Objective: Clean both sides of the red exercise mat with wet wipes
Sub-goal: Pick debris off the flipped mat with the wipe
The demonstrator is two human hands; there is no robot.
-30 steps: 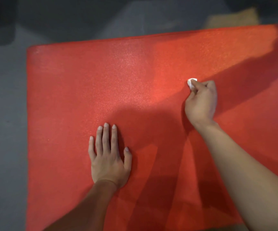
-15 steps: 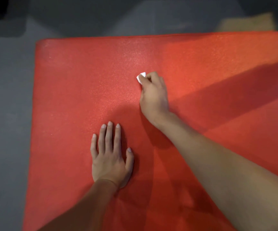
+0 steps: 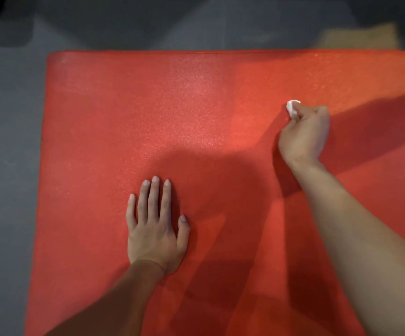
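Observation:
The red exercise mat [image 3: 128,122] lies flat on the floor and fills most of the view. My left hand [image 3: 155,226] rests palm down on it with straight fingers, near the middle. My right hand [image 3: 305,134] is curled round a small white wet wipe [image 3: 292,108], which sticks out past the fingers and touches the mat's right part, not far from the far edge. Most of the wipe is hidden inside the fist.
Grey floor [image 3: 5,166] borders the mat on the left and beyond its far edge. A tan flat piece [image 3: 359,38] lies on the floor behind the mat's far right corner. Shadows of my arms fall across the mat.
My right hand with the wipe swept left across the mat, then back to the right. My left hand stayed flat in the same spot.

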